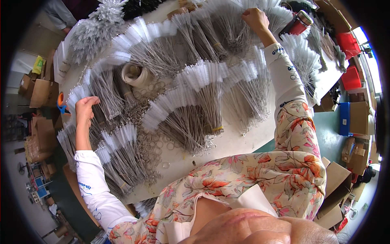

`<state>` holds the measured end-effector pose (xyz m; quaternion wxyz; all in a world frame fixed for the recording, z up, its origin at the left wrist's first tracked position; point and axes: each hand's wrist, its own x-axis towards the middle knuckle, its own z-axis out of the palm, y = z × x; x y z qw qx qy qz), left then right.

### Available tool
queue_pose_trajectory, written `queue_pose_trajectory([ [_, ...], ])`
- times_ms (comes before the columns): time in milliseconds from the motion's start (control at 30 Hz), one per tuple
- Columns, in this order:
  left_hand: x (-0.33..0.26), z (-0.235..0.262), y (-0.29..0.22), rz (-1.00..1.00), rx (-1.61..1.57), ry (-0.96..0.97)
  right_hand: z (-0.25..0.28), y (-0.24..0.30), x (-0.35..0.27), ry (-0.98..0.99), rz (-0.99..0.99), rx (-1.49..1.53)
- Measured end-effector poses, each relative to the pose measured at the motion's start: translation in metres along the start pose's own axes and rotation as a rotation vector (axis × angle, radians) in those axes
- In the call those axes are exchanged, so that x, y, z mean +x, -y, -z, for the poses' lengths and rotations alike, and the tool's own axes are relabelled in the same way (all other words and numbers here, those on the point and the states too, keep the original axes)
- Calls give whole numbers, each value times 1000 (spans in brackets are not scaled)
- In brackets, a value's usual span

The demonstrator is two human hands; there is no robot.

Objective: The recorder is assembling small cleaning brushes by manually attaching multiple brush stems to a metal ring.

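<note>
Bundles of wire-handled tube brushes [203, 77] with white bristle heads cover the white table [248, 142]. My left hand [84, 112] is at the left side, thumb and fingers pinched together beside a row of brushes [106, 91]; what they hold is too small to make out. My right hand [256, 20] reaches to the far side, fingers closed just above a bundle of brushes [235, 32]; anything in them is hidden. Loose metal rings [152, 148] lie in a heap between the brush groups. A pale round roll [136, 76] sits near the middle left.
A large pile of white brushes [97, 34] stands at the far left. A red and black flask [298, 25] is at the far right. Orange-handled scissors [61, 101] lie by the left edge. Red bins [351, 77] and cardboard boxes [359, 118] line the right side.
</note>
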<state>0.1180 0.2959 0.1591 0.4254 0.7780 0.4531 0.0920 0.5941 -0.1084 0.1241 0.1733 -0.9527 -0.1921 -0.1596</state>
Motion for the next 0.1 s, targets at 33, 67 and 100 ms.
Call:
queue_pose_trajectory([
  [33,0,2,0,3,2,-5,-5,-3,1,-23,3,41],
  [67,0,3,1,9,9,-17,-7,-8,2,-12,-15,121],
  [100,0,5,3,18,17,-29,-5,-9,3,2,-31,202],
])
